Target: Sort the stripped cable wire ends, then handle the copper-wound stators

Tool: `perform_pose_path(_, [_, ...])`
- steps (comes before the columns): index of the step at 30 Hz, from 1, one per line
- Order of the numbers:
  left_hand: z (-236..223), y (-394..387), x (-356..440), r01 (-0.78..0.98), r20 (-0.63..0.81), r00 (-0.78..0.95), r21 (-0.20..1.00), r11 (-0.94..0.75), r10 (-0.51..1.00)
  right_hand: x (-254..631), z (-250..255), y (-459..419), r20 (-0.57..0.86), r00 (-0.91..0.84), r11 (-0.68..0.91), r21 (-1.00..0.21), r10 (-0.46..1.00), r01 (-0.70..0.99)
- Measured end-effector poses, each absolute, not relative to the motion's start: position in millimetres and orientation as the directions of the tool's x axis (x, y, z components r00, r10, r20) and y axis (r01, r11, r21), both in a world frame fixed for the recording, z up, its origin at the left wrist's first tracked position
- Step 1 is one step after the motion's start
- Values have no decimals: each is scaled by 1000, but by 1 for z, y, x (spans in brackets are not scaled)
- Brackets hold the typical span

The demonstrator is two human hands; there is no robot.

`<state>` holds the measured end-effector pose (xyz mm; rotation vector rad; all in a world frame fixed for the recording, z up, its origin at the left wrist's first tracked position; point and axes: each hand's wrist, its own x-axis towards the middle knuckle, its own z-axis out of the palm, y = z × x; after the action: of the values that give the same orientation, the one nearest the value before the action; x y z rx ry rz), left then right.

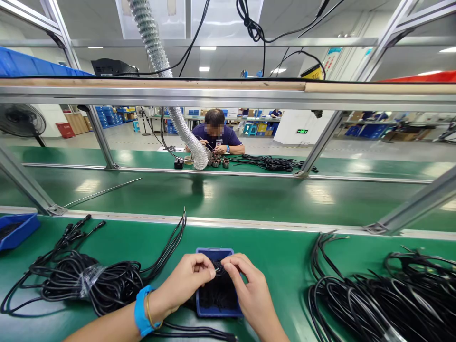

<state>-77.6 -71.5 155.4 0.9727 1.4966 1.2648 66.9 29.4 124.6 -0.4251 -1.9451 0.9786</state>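
Note:
My left hand [187, 280], with a blue band at the wrist, is closed in a pinch. A tiny pale tip shows at its fingertips, too small to name. My right hand [251, 287] also pinches, its thumb and forefinger close to the left fingertips; what it holds is hidden or too small to make out. Both hands are over a small blue bin [219, 312] of small black pieces [215, 297]. Left of the hands lies a coiled bundle of black cables [117, 285], bound with clear wrap. More black cables [359, 299] lie loosely coiled at the right.
Another blue bin [21, 229] stands at the far left. Metal frame posts [420, 204] rise from the bench's back rail. Across the green surface a person [215, 135] works near a flexible silver duct [181, 126] and black cables [274, 163]. A thin rod [103, 192] lies beyond the rail.

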Motion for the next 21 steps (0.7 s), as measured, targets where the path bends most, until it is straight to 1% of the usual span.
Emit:
perform_pose_path(6, [154, -72, -77, 1, -142, -255, 989, 147, 956, 65, 125, 26, 617, -525, 682, -726, 586, -92])
perform_pose_path(13, [151, -71, -77, -25, -133, -254, 991, 131, 958, 62, 118, 25, 624, -517, 702, -709, 586, -60])
perform_pose_path(18, [149, -71, -78, -22, -125, -263, 992, 124, 957, 67, 122, 31, 589, -597, 726, -687, 545, -16])
perform_pose_path(21, [148, -74, -78, -55, -109, -289, 994, 98, 951, 71, 126, 34, 549, -644, 717, -698, 533, -1])
